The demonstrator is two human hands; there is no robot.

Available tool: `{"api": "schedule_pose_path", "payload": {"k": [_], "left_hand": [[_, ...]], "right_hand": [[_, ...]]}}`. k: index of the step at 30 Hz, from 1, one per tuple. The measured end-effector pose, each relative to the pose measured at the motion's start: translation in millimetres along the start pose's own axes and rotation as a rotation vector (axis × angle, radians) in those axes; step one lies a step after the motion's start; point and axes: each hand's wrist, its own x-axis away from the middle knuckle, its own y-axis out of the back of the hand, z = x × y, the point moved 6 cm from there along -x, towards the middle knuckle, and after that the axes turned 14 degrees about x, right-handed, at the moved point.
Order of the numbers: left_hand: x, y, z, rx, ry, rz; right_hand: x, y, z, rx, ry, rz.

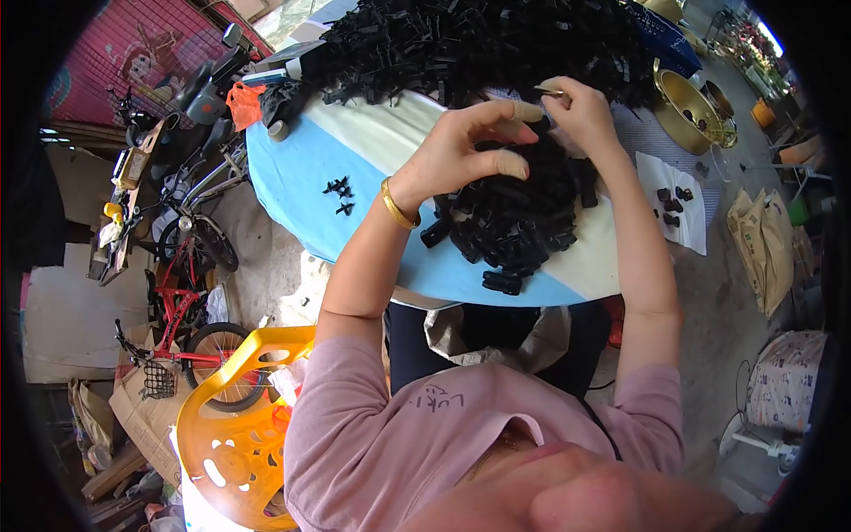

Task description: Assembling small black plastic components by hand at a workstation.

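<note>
My left hand (474,146) hovers over the near pile of black plastic parts (510,222), its thumb and fingers spread apart with nothing visible between them. Tan wraps cover some of its fingertips, and a gold bangle circles the wrist. To its right, my right hand (581,113) is closed in a pinch on a small thin metal tool (551,92), whose exact kind is hard to make out. A much larger heap of black plastic parts (479,49) covers the table's far side. Several small black pieces (339,193) lie apart on the blue-and-cream tablecloth (297,177).
A white sheet (678,226) with a few dark pieces lies at the right, below a gold-coloured pot (687,111). An orange bag (245,105) rests at the left edge. A yellow plastic chair (239,443) and a red bicycle (182,310) stand left of the table.
</note>
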Motion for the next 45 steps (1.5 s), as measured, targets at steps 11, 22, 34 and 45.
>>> {"api": "schedule_pose_path", "payload": {"k": [11, 22, 34, 45], "left_hand": [[-4, 67, 80, -0.514, 0.029, -0.372], [-9, 61, 75, -0.522, 0.077, -0.458], [-6, 33, 44, 0.566, -0.006, -0.229], [-7, 8, 26, 0.635, 0.063, 0.028]], "right_hand": [[-8, -60, -4, 0.133, 0.017, 0.417], [-3, -36, -1, -0.016, 0.003, 0.224], [22, 18, 56, -0.559, 0.037, 0.190], [34, 3, 66, -0.838, 0.112, 0.518]]}}
